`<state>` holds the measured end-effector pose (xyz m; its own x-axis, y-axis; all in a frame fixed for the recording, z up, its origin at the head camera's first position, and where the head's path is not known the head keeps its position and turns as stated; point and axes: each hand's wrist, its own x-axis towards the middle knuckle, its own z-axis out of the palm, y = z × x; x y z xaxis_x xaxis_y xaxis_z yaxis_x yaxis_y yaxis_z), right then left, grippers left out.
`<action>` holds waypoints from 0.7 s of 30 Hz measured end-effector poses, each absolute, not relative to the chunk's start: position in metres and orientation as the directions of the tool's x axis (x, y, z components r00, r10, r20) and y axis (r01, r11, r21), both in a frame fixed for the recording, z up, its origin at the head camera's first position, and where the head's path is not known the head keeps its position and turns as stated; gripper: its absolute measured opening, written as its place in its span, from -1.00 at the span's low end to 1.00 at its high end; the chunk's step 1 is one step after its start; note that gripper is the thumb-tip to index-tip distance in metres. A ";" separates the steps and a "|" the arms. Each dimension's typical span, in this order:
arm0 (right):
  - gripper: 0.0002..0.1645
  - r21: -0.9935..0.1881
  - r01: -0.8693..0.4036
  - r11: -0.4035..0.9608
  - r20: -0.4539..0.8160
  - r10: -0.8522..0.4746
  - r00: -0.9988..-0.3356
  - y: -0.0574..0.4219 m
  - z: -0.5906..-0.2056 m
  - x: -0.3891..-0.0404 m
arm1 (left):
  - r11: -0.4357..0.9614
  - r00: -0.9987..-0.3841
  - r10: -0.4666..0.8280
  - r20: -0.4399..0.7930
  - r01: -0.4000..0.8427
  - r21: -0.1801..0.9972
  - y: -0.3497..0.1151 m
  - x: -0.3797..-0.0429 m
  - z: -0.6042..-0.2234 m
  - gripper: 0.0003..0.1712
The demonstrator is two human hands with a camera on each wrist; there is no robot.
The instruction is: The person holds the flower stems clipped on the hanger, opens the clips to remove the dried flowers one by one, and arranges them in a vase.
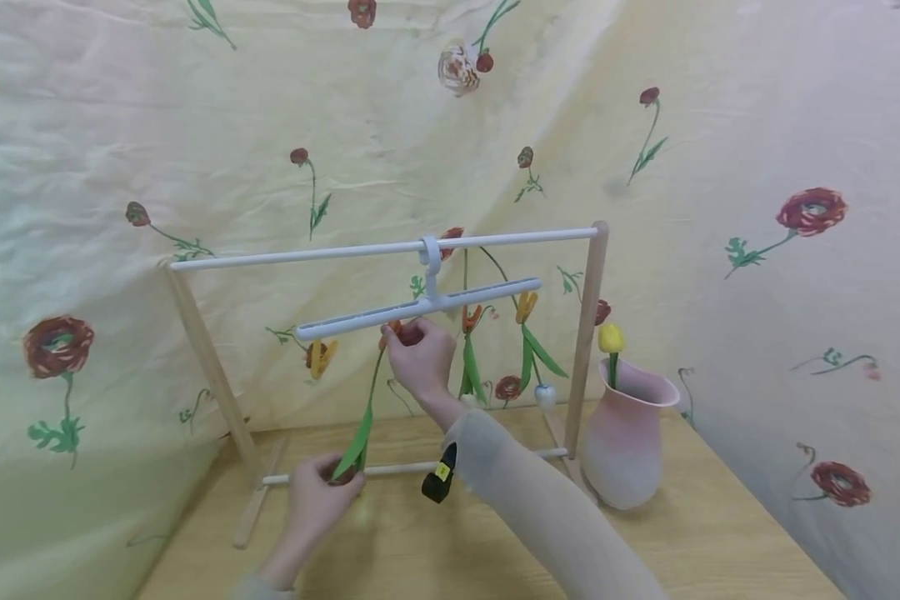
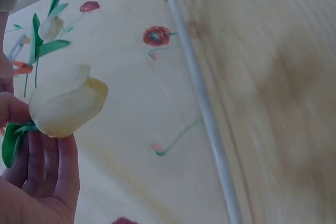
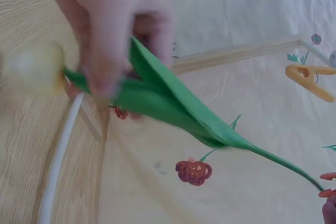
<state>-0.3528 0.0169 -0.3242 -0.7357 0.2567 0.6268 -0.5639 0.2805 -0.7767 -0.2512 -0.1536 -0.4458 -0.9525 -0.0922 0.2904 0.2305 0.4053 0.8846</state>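
While the left hand (image 1: pixel 322 493) pinches a tulip (image 1: pixel 358 442), the right (image 1: pixel 424 358) squeezes a clothespin (image 1: pixel 394 326).

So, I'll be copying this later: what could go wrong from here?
The thin green stem meets the orange peg at its tips, so it might slip out. The left fingers hold the cream-white tulip beside its bloom; pulling could bend the stem. The white bar-shaped hanger hangs from the white rod by one hook; a tug might swing it.
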 end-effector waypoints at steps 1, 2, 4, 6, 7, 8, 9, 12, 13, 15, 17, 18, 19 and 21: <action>-0.72 -0.776 -0.564 0.284 0.628 0.258 -0.734 0.016 -0.324 -0.353 | 0.420 -0.955 -0.081 0.287 0.228 0.878 -0.160 -0.248 -0.448 -0.78; -0.72 -0.775 -0.564 0.287 0.629 0.258 -0.733 0.016 -0.323 -0.352 | 0.441 -0.957 -0.071 0.283 0.224 0.869 -0.165 -0.245 -0.449 -0.76; -0.72 -0.775 -0.562 0.289 0.628 0.257 -0.734 0.015 -0.322 -0.352 | 0.480 -0.964 -0.041 0.263 0.212 0.851 -0.176 -0.239 -0.451 -0.77; -0.71 -0.776 -0.560 0.290 0.626 0.253 -0.737 0.015 -0.323 -0.351 | 0.536 -0.969 -0.009 0.246 0.203 0.819 -0.186 -0.234 -0.451 -0.77; -0.71 -0.779 -0.558 0.288 0.623 0.251 -0.741 0.015 -0.323 -0.351 | 0.565 -0.971 0.012 0.240 0.204 0.799 -0.190 -0.231 -0.451 -0.77; -0.71 -0.779 -0.557 0.288 0.622 0.249 -0.742 0.015 -0.323 -0.350 | 0.586 -0.971 0.038 0.234 0.211 0.782 -0.194 -0.229 -0.450 -0.77; -0.71 -0.779 -0.555 0.290 0.622 0.248 -0.743 0.015 -0.323 -0.350 | 0.604 -0.970 0.064 0.234 0.224 0.765 -0.197 -0.227 -0.449 -0.77; -0.71 -0.780 -0.552 0.295 0.620 0.248 -0.744 0.016 -0.323 -0.350 | 0.647 -0.958 0.145 0.249 0.282 0.708 -0.202 -0.224 -0.446 -0.75; -0.71 -0.780 -0.551 0.295 0.620 0.248 -0.744 0.016 -0.323 -0.350 | 0.649 -0.952 0.170 0.255 0.302 0.698 -0.202 -0.223 -0.445 -0.75; -0.71 -0.781 -0.549 0.297 0.618 0.249 -0.745 0.017 -0.322 -0.349 | 0.663 -0.941 0.212 0.265 0.338 0.668 -0.202 -0.222 -0.442 -0.74; -0.72 -0.784 -0.546 0.295 0.615 0.247 -0.749 0.016 -0.322 -0.349 | 0.678 -0.932 0.242 0.271 0.362 0.640 -0.201 -0.221 -0.440 -0.74; -0.72 -0.785 -0.544 0.296 0.613 0.245 -0.751 0.016 -0.322 -0.349 | 0.687 -0.929 0.253 0.272 0.370 0.626 -0.200 -0.220 -0.439 -0.74; -0.72 -0.787 -0.542 0.295 0.610 0.243 -0.754 0.016 -0.321 -0.348 | 0.693 -0.926 0.262 0.273 0.377 0.614 -0.199 -0.220 -0.438 -0.74; -0.72 -0.792 -0.537 0.290 0.604 0.238 -0.761 0.016 -0.321 -0.348 | 0.712 -0.921 0.275 0.275 0.387 0.585 -0.197 -0.219 -0.436 -0.73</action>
<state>-0.3478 0.0158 -0.3215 -0.7609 0.2384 0.6035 -0.5373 0.2901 -0.7919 -0.2187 -0.1968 -0.4358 -0.9212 0.2747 0.2755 0.3874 0.7122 0.5854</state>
